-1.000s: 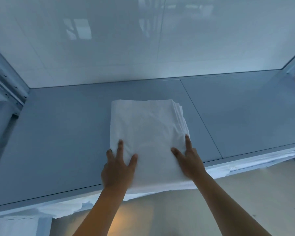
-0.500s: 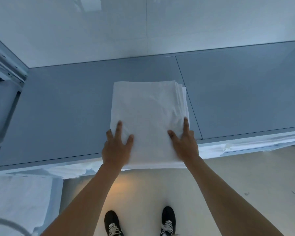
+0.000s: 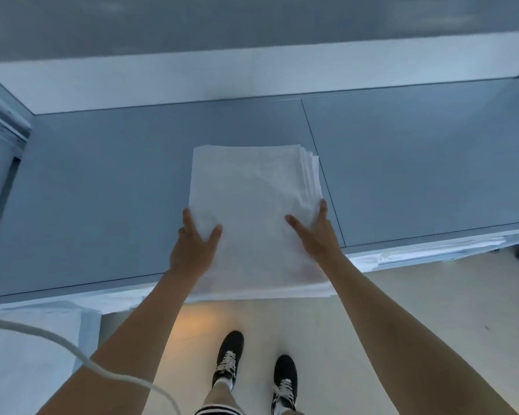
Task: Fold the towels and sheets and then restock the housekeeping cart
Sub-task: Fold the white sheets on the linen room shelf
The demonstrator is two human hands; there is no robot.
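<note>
Head view, table: a flat grey-blue table (image 3: 102, 190) fills the middle of the picture. A thin seam runs across its top on the right side.
Head view, wall: a pale shiny wall (image 3: 252, 76) stands at the far edge of the table.
Head view, floor: a light cream floor (image 3: 417, 310) lies under the near edge of the table. Two black shoes (image 3: 229, 356) with white laces stand on it.
Head view, sheet: a folded white sheet (image 3: 252, 199) lies on the table near the middle. Its near end sticks out past the near edge of the table. Its layers show along the right side.
Head view, left hand: the left hand (image 3: 194, 250) grips the near left edge of the sheet, thumb on top. The other fingers look tucked at the side, but it is hard to see.
Head view, right hand: the right hand (image 3: 315, 238) grips the near right edge of the sheet, thumb on top and one finger along the side.
Head view, edges: more white cloth (image 3: 432, 250) shows just below the table's near edge on the right.
Head view, room to move: bare table top lies left and right of the sheet and behind it up to the wall.
Head view, corner: a white cord (image 3: 72, 351) curves across the bottom left, over a white surface (image 3: 27, 369).
</note>
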